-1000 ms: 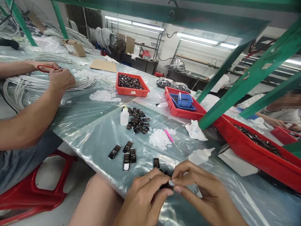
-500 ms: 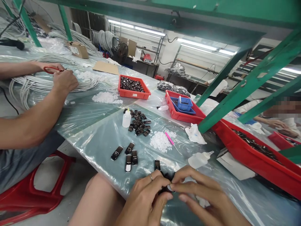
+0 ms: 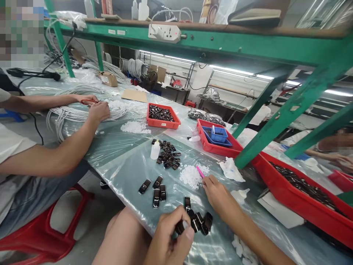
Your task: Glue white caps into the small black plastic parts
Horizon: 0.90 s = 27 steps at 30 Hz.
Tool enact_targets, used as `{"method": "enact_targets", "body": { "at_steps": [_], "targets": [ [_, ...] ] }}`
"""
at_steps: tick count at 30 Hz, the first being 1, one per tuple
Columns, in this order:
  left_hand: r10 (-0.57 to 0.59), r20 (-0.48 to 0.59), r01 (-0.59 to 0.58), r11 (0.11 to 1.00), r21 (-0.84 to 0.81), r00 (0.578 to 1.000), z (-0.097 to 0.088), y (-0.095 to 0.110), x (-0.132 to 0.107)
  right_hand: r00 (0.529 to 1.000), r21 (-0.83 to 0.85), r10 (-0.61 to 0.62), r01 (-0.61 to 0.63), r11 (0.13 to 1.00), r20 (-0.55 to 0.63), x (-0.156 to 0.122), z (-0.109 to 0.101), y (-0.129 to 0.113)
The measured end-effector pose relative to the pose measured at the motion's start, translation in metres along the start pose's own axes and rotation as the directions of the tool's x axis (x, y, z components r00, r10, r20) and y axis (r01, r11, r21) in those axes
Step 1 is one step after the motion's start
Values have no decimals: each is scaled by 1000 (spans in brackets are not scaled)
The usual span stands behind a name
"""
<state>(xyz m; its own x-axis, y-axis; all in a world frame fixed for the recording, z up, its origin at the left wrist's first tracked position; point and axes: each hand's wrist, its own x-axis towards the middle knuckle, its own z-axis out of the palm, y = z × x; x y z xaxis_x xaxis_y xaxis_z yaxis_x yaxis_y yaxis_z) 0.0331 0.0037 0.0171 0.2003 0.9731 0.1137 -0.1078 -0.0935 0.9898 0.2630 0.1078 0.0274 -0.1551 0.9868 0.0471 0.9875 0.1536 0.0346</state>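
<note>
My left hand (image 3: 169,235), near the table's front edge, pinches a small glossy black piece (image 3: 179,227); the fingers hide most of it. Farther forward, my right hand (image 3: 211,187) has its fingers closed on the pink handle of a thin pick (image 3: 199,171), whose metal shaft is hidden from view. The handle's end lies over a pile of small white bits (image 3: 190,176). Beside my left hand is a loose group of similar black pieces (image 3: 198,220). Several more black pieces (image 3: 156,198) lie to the left, and a heap of them (image 3: 168,156) sits behind a white squeeze bottle (image 3: 155,150).
A red tray of dark parts (image 3: 164,124) stands at the back. Red trays (image 3: 220,148) line the right, beside a slanted green post (image 3: 275,121). A green shelf beam (image 3: 124,33) crosses above. On the left, a co-worker's hands (image 3: 97,108) hold red-handled scissors over coiled cable.
My right hand has left the black piece, moved forward and taken hold of the pink handle. My left hand keeps the piece. The view has tilted up, showing more of the shelf.
</note>
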Motion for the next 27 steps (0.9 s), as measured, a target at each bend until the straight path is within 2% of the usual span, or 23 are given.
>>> {"method": "enact_targets", "body": {
  "at_steps": [5, 8, 11, 15, 18, 21, 23, 27],
  "targets": [
    [29, -64, -30, 1000, -9, 998, 0, -8, 1, 1000, 97, 28, -29, 995, 6, 1, -6, 4],
    [21, -114, -24, 999, -28, 993, 3, -8, -2, 1000, 255, 8, -2, 967, -20, -7, -22, -1],
    [-18, -129, 10, 998, -65, 992, 6, -7, -4, 994, 481, -109, 108, 870, -25, -22, -49, -14],
    [-13, -77, 2, 990, -140, 997, 6, -8, -5, 945, 673, -310, 298, 677, -107, -46, -80, -40],
    [-35, -65, 26, 991, -131, 997, 5, -9, -4, 905, 694, -371, 406, 595, -211, -56, -89, -54],
    [-75, -86, 66, 993, -101, 993, 6, -8, -5, 849, 660, -429, 515, 547, -308, -60, -90, -57],
    [-78, -101, 68, 993, -99, 992, 8, -7, -4, 819, 614, -467, 564, 552, -333, -62, -88, -55],
    [-49, -124, 38, 995, -91, 991, 10, -7, -3, 784, 460, -493, 621, 635, -377, -69, -79, -56]
  ]
}}
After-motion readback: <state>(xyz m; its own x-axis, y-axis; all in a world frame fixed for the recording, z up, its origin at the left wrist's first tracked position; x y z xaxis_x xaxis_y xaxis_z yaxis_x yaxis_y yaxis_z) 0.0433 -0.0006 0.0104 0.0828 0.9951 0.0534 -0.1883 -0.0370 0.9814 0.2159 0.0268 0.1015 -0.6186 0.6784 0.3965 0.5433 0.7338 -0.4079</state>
